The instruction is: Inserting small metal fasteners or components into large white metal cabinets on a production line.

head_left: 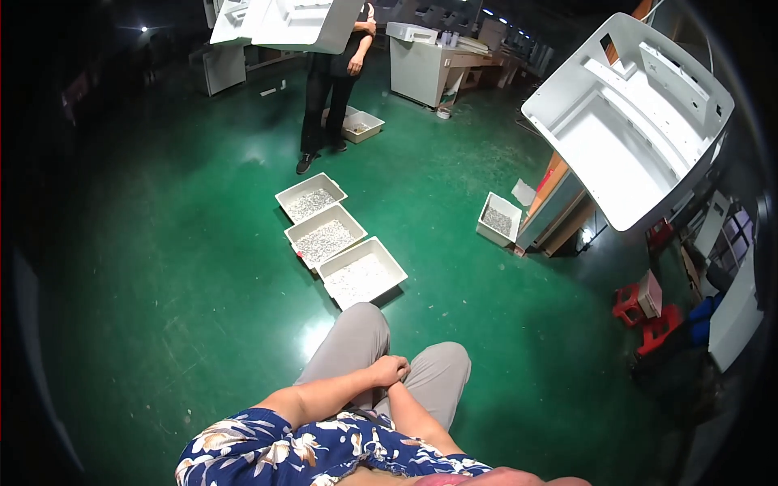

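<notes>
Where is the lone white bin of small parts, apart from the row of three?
In the head view, the lone bin sits right of centre on the green floor, beside the orange-edged bench.

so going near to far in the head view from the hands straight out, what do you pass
clasped hands → knees → nearest white tray of small pale parts → middle tray → far tray → standing person in black

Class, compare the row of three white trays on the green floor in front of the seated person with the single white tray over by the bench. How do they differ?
The three trays lie side by side, touching, in a diagonal row; the single tray sits alone beside the wooden bench. The three look wide and shallow; the single tray looks narrower and deeper. All are white, rectangular, open-topped and hold small pale pieces on the green floor.
</notes>
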`<action>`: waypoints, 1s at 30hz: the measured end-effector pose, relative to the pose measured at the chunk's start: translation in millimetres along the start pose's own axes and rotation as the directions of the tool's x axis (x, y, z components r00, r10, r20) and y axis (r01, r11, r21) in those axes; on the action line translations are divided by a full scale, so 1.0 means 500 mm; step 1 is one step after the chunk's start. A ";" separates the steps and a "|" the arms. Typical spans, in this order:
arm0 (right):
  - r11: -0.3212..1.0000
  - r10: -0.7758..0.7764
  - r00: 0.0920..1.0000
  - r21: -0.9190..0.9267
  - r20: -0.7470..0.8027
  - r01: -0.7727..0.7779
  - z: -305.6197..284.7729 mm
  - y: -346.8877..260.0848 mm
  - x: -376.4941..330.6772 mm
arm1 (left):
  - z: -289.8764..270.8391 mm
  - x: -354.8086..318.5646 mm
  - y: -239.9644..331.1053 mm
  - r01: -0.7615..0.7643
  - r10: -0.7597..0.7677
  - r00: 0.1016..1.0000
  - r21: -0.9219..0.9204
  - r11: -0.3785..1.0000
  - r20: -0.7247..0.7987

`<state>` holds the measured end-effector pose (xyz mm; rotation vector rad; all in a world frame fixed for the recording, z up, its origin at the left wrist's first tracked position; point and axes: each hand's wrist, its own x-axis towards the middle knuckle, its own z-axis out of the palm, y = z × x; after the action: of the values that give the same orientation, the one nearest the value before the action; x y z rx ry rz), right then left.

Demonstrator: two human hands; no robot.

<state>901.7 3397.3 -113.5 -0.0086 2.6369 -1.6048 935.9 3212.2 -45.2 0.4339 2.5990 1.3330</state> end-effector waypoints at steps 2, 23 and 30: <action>0.999 -0.037 0.999 -0.021 0.020 0.038 0.019 -0.007 0.004 | 0.001 0.001 -0.006 0.002 -0.002 1.000 -0.018 1.000 0.004; 0.869 -0.345 0.851 -0.206 0.397 0.449 0.217 -0.057 -0.053 | -0.028 0.002 0.038 -0.091 0.072 0.983 -0.106 0.990 -0.169; 0.812 -0.371 0.797 -0.251 0.477 0.528 0.243 -0.047 -0.090 | -0.030 0.011 0.019 -0.022 0.014 0.985 -0.043 0.999 -0.175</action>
<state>952.4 3280.1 -146.4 -0.9653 2.6529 -0.9817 927.8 3207.9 -28.8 0.3493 2.7034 1.4951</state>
